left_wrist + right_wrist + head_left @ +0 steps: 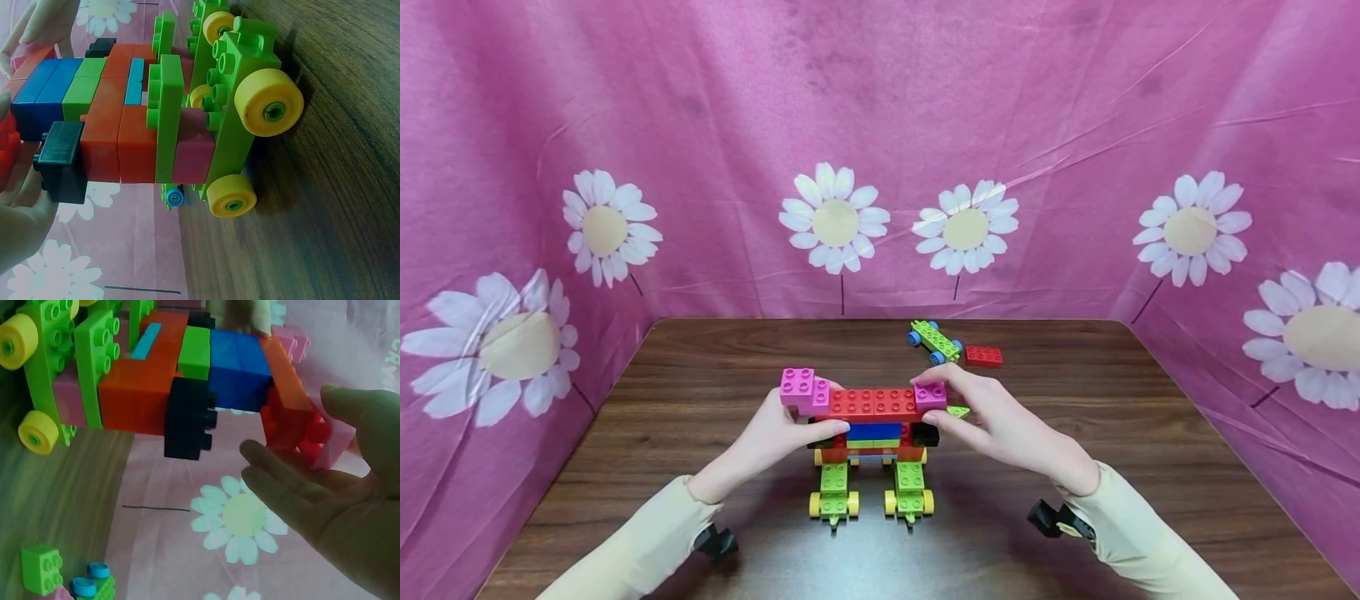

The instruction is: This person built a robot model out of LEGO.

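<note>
A build of toy bricks stands on two green wheeled bases [835,492] with yellow wheels. Red, green and blue bricks [874,432] are stacked up its middle, and a black brick [184,419] juts from either side. Across the top lies a red brick row [872,402]. My left hand [782,427] grips the row's left end, thumb in front, below the stepped pink bricks [797,387]. At the other end, my right hand [988,417] pinches a pink brick [930,395] between thumb and fingers. The left fingertips are hidden behind the build.
On the far part of the wooden table [730,358] lie a green wheeled base [936,342] with blue wheels and a red brick [983,357]. A green piece [957,412] shows partly behind my right hand. A pink flowered cloth [880,100] surrounds the table's back and sides.
</note>
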Available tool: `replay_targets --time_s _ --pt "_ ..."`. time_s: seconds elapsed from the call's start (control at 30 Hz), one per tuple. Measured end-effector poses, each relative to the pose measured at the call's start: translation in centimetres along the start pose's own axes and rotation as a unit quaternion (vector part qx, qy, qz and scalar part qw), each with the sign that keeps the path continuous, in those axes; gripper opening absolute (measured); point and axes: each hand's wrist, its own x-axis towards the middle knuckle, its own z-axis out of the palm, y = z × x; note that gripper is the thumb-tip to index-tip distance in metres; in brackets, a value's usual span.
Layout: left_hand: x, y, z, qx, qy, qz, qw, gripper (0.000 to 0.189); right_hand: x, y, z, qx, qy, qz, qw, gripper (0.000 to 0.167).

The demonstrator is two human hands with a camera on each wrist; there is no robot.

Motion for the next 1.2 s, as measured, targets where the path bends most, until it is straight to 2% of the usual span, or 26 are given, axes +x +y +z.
replay_targets --time_s 0.17,0.3,0.43,0.6,0.97,1.2 --pt "0.0 0.0 0.2 0.004 0.007 -0.002 1.0 0.046 -0.1 0.3 0.3 0.003 0.014 -0.008 0.9999 0.037" --pt "-0.1 -0.1 0.2 0.008 0.016 -0.006 0.9998 0.044 -0.3 0.5 0.7 0.044 0.019 -0.003 0.9988 0.042" --pt "-0.1 -0.1 0.2 0.008 0.019 -0.008 0.9998 0.044 -0.3 0.9 1.2 0.073 0.032 -0.021 0.9966 0.05" --pt "-0.1 -0.1 0.2 0.006 0.017 -0.007 0.9998 0.047 -0.2 1.3 1.7 0.056 0.057 -0.059 0.995 0.049" --pt "-0.1 0.3 0.2 0.01 0.019 -0.015 0.9997 0.047 0.1 1.6 1.8 0.004 0.074 -0.11 0.9912 0.049" --pt "-0.2 0.3 0.2 0.015 0.025 -0.023 0.9993 0.048 0.0 1.5 1.6 0.04 0.058 -0.082 0.9942 0.044"
